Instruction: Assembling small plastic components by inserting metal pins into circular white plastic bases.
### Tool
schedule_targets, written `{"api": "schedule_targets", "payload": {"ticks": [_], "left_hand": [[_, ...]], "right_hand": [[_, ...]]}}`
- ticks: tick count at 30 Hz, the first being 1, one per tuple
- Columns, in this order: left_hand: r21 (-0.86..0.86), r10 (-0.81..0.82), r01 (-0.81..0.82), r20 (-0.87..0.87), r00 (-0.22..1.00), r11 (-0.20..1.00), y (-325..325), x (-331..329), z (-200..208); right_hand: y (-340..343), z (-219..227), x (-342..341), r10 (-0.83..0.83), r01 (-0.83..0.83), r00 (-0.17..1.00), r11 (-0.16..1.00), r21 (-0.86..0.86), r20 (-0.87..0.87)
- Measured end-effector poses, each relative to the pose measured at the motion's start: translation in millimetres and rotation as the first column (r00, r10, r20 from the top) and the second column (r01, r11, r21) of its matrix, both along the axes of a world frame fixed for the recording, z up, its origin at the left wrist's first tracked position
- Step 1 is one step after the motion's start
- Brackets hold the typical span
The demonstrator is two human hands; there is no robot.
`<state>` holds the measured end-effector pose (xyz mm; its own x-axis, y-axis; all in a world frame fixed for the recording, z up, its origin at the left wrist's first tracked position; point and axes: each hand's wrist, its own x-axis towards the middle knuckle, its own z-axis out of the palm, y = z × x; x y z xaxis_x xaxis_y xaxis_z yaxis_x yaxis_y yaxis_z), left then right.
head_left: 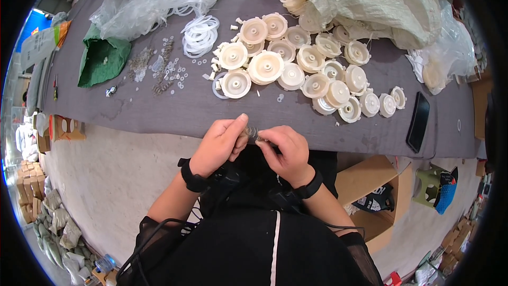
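Note:
Between my two hands, just off the near edge of the table, is a thin metal coil spring; whether it is one or several tangled together I cannot tell. My left hand is closed round its left end, thumb pointing up. The thumb and fingers of my right hand pinch the other end. Beyond them lies a group of cream plastic round caps, some stacked. Small cream plugs sit along their left side. More coil springs lie further left among small translucent washers.
White rings, a clear plastic bag and a green pouch lie at the table's left. A woven sack covers the back right. A black phone rests near the right edge. An open carton stands below.

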<state>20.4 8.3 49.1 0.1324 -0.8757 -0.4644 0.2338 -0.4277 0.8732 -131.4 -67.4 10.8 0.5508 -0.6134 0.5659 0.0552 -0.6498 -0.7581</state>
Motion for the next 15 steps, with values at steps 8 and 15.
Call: {"api": "schedule_targets", "payload": {"ticks": [8, 15], "left_hand": [[-0.122, 0.105, -0.098, 0.052, 0.993, 0.988, 3.9, -4.9, -6.0], [-0.344, 0.397, -0.205, 0.717, 0.573, 0.917, -4.4, 34.3, -11.7]], "right_hand": [[0.0, -0.6, 2.6, -0.007, 0.003, 1.000, 0.991, 0.134, 0.025], [2.4, -10.0, 5.2, -0.079, -0.052, 0.982, 0.765, 0.642, 0.174]]}}
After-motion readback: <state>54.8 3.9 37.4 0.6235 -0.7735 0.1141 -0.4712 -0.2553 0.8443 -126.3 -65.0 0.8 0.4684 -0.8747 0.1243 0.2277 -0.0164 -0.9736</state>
